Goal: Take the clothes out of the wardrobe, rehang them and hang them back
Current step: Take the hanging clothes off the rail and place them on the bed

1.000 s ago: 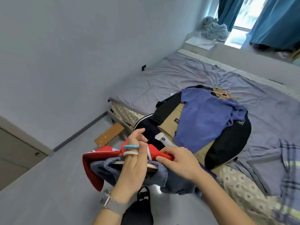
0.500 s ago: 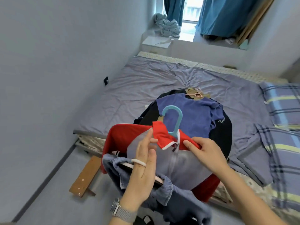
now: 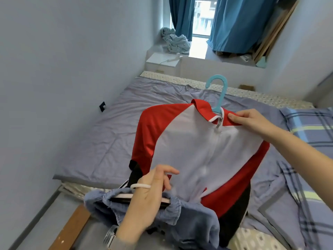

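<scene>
Jacket: a red and white zip jacket (image 3: 196, 147) hangs on a blue plastic hanger (image 3: 219, 94), held up over the foot of the bed (image 3: 108, 134).
Right hand: your right hand (image 3: 252, 121) pinches the red collar beside the zip, likely to keep the jacket square on the hanger.
Left hand: your left hand (image 3: 149, 195) has a white hanger hook (image 3: 140, 186) looped over its fingers and grips a denim garment (image 3: 180, 219), keeping it off the floor.
Bed: a plaid pillow (image 3: 310, 127) lies at its right edge.

No text, label, brand or number can be read anywhere.
</scene>
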The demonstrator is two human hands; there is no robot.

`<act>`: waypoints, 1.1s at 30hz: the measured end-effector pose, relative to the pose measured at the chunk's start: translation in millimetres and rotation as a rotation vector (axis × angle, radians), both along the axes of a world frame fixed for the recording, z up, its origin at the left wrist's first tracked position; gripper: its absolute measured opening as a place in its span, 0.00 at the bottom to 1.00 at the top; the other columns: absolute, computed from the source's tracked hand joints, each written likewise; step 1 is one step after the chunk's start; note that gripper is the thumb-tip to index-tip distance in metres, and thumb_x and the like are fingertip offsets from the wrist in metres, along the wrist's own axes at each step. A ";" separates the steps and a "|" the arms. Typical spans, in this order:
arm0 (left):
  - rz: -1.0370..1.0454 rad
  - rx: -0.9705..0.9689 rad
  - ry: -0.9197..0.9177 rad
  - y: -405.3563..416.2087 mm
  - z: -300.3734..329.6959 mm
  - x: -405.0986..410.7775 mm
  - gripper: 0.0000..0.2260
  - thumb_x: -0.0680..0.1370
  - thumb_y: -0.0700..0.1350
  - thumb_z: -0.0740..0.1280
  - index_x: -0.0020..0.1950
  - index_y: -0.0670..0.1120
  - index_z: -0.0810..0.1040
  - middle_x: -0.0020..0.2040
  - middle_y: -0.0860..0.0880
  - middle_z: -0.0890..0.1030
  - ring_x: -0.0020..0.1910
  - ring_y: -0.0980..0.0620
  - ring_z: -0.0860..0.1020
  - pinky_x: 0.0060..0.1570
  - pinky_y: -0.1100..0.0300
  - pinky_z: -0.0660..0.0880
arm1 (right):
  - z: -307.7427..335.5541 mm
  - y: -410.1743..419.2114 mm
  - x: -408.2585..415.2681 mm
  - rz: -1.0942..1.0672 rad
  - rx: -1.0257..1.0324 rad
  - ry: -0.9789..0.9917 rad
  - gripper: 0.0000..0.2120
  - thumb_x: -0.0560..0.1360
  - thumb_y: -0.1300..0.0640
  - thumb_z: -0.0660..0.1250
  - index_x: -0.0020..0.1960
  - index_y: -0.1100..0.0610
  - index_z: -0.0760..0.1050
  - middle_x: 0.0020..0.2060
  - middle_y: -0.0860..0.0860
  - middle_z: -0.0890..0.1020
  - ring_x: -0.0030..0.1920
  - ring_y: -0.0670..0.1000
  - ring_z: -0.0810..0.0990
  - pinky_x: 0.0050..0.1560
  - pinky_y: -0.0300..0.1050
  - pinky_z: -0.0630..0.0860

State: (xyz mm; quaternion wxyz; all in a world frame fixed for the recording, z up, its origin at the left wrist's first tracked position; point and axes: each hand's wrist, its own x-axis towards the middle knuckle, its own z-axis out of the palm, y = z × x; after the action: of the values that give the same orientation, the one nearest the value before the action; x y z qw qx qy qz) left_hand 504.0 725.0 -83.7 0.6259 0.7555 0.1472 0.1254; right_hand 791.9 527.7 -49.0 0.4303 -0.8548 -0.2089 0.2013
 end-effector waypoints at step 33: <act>-0.066 0.040 0.110 8.1 -0.9 275.7 0.15 0.78 0.59 0.57 0.52 0.51 0.77 0.44 0.58 0.77 0.41 0.62 0.76 0.42 0.68 0.73 | -118.2 45.0 12.4 0.165 -0.076 -0.040 0.07 0.77 0.43 0.56 0.40 0.40 0.64 0.31 0.40 0.75 0.34 0.42 0.73 0.35 0.37 0.67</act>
State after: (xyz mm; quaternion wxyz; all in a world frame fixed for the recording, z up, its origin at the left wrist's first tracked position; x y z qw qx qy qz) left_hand 779.7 733.1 -84.6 0.6056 0.7780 0.1538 0.0657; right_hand 804.3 572.7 -167.1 0.3753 -0.8542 -0.2794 0.2267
